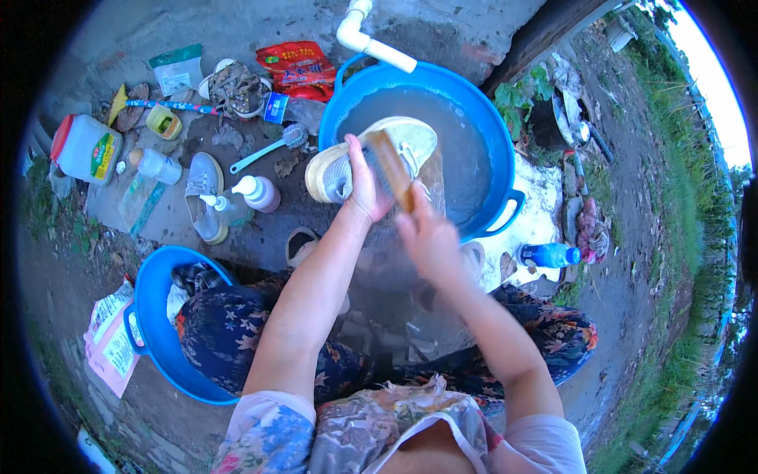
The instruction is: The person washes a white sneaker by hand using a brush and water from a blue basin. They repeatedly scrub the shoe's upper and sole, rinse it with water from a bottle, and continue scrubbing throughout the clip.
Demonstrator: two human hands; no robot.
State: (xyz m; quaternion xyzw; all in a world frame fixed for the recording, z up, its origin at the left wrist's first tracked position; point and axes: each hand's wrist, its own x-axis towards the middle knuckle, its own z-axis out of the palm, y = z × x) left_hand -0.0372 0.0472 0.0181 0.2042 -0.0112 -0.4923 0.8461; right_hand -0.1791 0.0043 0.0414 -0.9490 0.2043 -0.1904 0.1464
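My left hand (369, 183) grips a pale grey sneaker (410, 136) by its side, its white sole edge showing. The sneaker is over the near left rim of a large blue tub (509, 146) of cloudy grey water (474, 166). In my right hand (430, 241), blurred by motion, is a wooden brush (391, 170) laid against the sneaker's upper. The brush's bristles are too smeared to make out. A matching grey shoe (205, 193) lies on the ground to the left, beside pump bottles (259, 193).
A white pipe (379, 47) hangs over the tub. A white-and-blue scrub brush (272, 146), a red bag (296, 69), and a red-lidded container (87, 148) lie left. A second blue tub (162, 359) stands by my left knee. A blue bottle (549, 255) lies at the right.
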